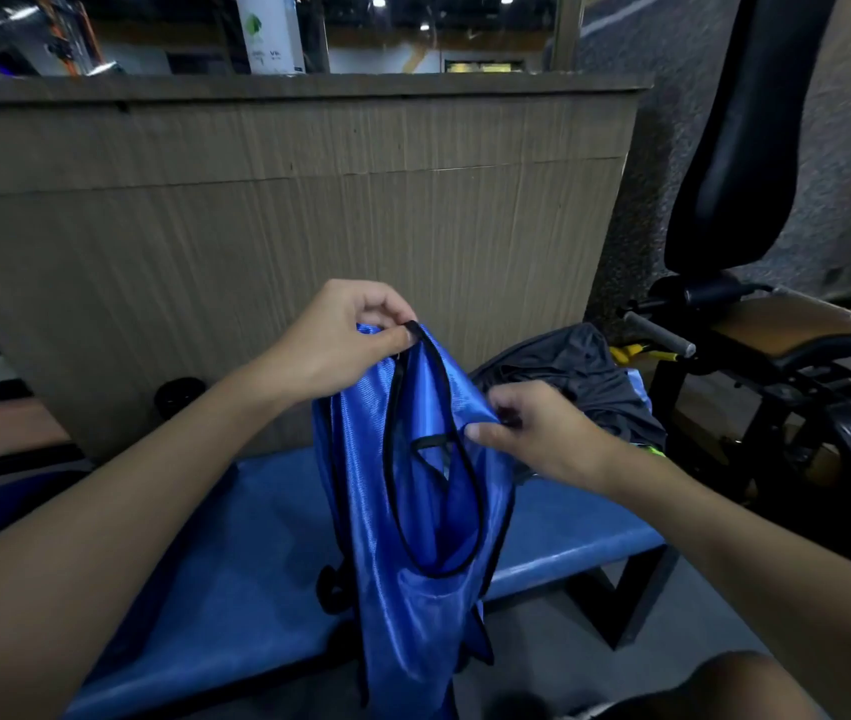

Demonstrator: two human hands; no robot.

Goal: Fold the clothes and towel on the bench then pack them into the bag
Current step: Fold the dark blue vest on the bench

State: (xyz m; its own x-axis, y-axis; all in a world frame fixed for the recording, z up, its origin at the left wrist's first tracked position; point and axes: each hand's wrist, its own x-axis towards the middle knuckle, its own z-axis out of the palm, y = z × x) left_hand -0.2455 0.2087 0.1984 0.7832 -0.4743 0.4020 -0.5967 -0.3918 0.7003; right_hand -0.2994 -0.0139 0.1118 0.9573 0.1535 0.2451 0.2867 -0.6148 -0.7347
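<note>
Shiny blue black-trimmed vest point(402, 626) hangs, long axis 12-to-6, over blue padded desk point(236, 537). Left hand point(340, 340) pinches strap at 12 o'clock; right hand point(532, 433) pinches other strap, 3 o'clock, lower. Dark grey clothes heap point(579, 371) at 1 o'clock.

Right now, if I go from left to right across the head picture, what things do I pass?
Left hand → blue vest, pinched by both hands → right hand → black gym machine.
</note>
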